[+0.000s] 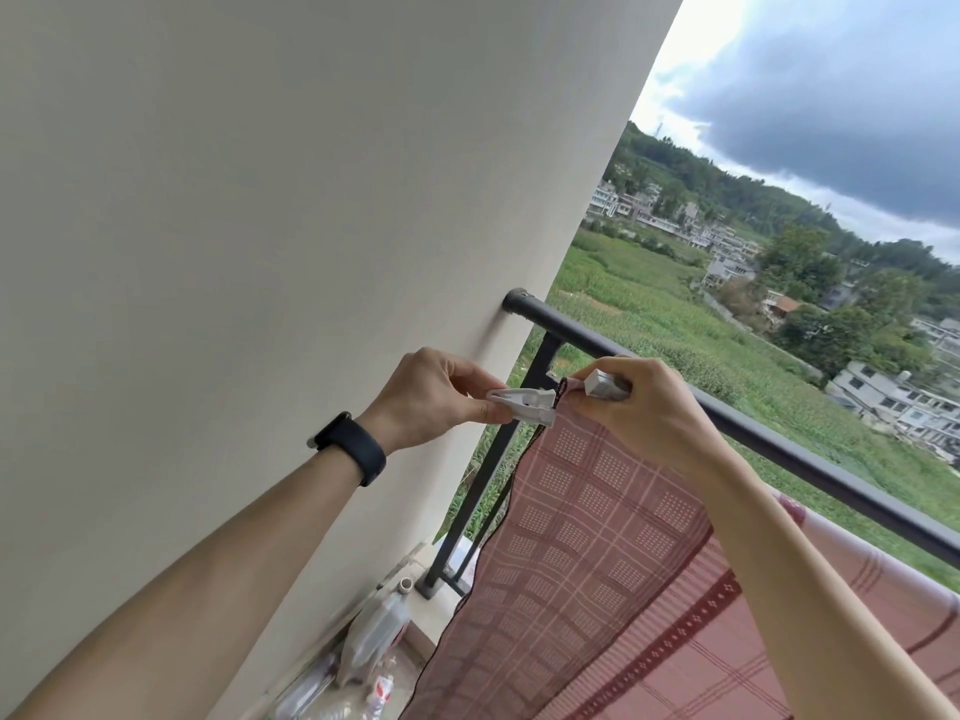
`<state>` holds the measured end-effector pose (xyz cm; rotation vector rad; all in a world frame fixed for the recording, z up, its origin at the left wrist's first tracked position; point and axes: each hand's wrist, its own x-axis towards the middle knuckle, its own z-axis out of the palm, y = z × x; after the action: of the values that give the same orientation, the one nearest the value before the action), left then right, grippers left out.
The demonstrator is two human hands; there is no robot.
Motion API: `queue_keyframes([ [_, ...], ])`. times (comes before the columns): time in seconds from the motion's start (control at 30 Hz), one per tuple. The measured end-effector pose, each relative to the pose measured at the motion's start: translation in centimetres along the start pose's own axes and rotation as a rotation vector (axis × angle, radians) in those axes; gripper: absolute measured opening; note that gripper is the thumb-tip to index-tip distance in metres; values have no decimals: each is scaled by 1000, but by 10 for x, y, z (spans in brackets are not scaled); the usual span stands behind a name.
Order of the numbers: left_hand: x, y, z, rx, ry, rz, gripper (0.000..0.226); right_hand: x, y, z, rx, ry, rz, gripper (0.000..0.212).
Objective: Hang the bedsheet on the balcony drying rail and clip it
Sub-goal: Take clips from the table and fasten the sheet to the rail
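Note:
A pink checked bedsheet (597, 553) hangs over the dark balcony rail (810, 459), its left edge near the wall. My left hand (431, 397) pinches a white clothes clip (522, 403) whose jaws meet the sheet's top corner. My right hand (654, 413) grips that corner of the sheet together with a second white clip (605, 384) between its fingers. Both hands are just in front of the rail, close to where it joins the wall.
A cream wall (260, 226) fills the left side. The rail's dark upright post (493, 459) stands beside it. Plastic bottles and bags (374, 636) lie on the floor by the wall. Beyond the rail are fields and houses.

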<state>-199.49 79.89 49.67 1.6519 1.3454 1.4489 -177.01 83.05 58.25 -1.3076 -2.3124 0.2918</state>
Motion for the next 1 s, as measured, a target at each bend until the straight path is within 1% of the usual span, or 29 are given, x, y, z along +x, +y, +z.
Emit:
queue_keyframes([
  [0.1, 6, 5, 6, 16, -20, 6, 23, 0, 0, 1, -15, 2, 3, 12],
  [0.2, 12, 10, 11, 43, -60, 9, 27, 0, 2, 0, -13, 10, 4, 9],
  [0.3, 16, 9, 8, 43, -90, -18, 39, -2, 1, 0, -16, 30, -4, 9],
  [0.4, 13, 6, 9, 25, -126, -15, 53, -5, -1, 1, 0, 24, -15, 15],
  [0.43, 9, 4, 10, 11, -121, -18, 58, -8, -2, 1, 33, 53, -26, 16],
  [0.47, 5, 3, 11, -18, -112, -22, 63, -11, -1, 1, 80, 123, -48, 16],
  [0.53, -7, -7, 15, -87, -68, -49, 70, -24, 0, 2, 181, 358, -114, 14],
  [0.57, -15, -14, 16, -118, -28, -77, 71, -34, 0, 5, 225, 470, -146, 12],
  [0.6, -24, -22, 19, -151, 15, -114, 67, -45, 1, 11, 266, 533, -167, 14],
  [0.63, -34, -31, 22, -182, 57, -153, 61, -58, 2, 20, 324, 545, -181, 19],
  [0.67, -45, -41, 26, -208, 88, -191, 52, -71, 2, 31, 408, 503, -177, 27],
  [0.7, -58, -50, 31, -222, 98, -229, 42, -84, 4, 46, 500, 421, -140, 35],
  [0.77, -83, -66, 46, -251, 48, -310, 26, -106, 5, 80, 658, 204, 31, 43],
  [0.8, -97, -72, 54, -286, -5, -356, 21, -114, 10, 100, 721, 88, 167, 44],
  [0.83, -110, -78, 62, -324, -65, -402, 20, -121, 17, 120, 801, -28, 328, 44],
  [0.87, -123, -83, 69, -359, -121, -441, 26, -127, 23, 140, 893, -119, 468, 44],
  [0.9, -135, -87, 76, -379, -165, -476, 34, -132, 30, 159, 975, -165, 557, 46],
  [0.93, -146, -90, 82, -389, -189, -504, 42, -138, 34, 174, 1028, -165, 625, 53],
  [0.97, -156, -93, 87, -382, -190, -525, 46, -142, 36, 185, 1078, -148, 691, 59],
  [1.0, -165, -96, 91, -358, -171, -526, 44, -146, 37, 193, 1128, -125, 748, 62],
])
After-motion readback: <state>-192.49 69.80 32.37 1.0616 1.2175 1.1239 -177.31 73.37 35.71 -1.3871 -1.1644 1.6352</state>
